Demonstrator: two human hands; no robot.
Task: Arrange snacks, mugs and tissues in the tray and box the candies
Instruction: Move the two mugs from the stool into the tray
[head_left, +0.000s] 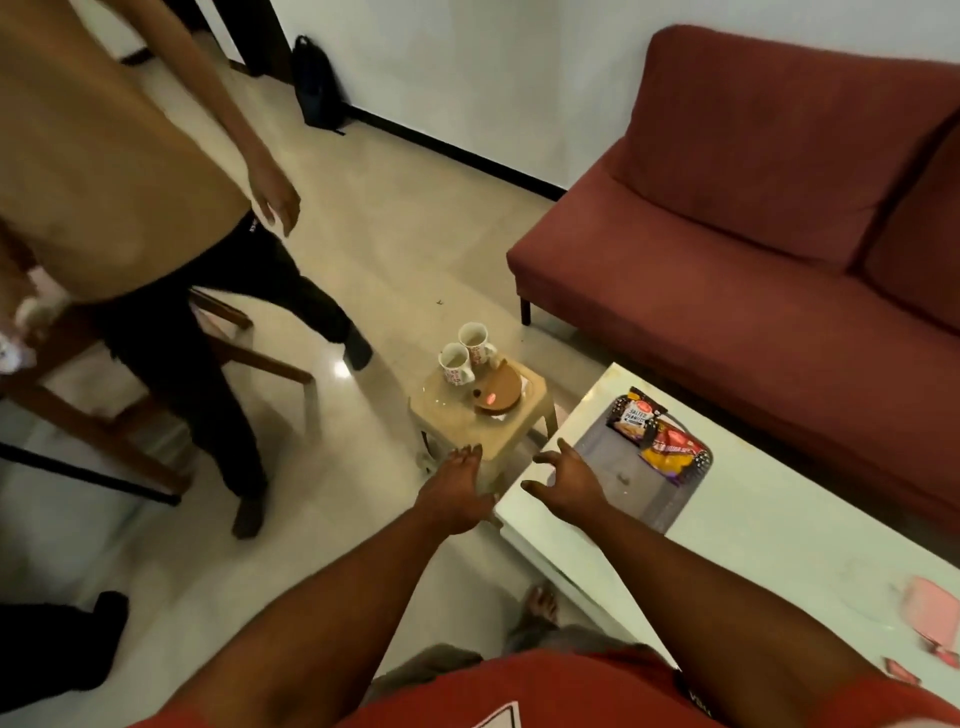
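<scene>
- The white table on your right carries the grey tray. The tray's long axis runs from your near side away toward the sofa, and most of its floor is bare.
- The small beige stool, just left of the table's far corner, holds what you have yet to move.
- Two snack packets are in the tray, at its far end: the salted peanuts packet and the orange packet overlapping it. That part looks done.
- The round brown lidded holder sits mid-stool; whether it holds tissues, I cannot tell.
- Two mugs stand upright and touching at the stool's far edge, mouths up, handles on their right sides. They are not yet in the tray.
- Your left hand is open and empty, fingers stretched toward the stool's near edge.
- Your right hand is open and empty too, fingers curled, over the tray's near left corner. The hands are apart.
- Pink items lie at the table's near right; whether they are candies is unclear, and no box shows.
</scene>
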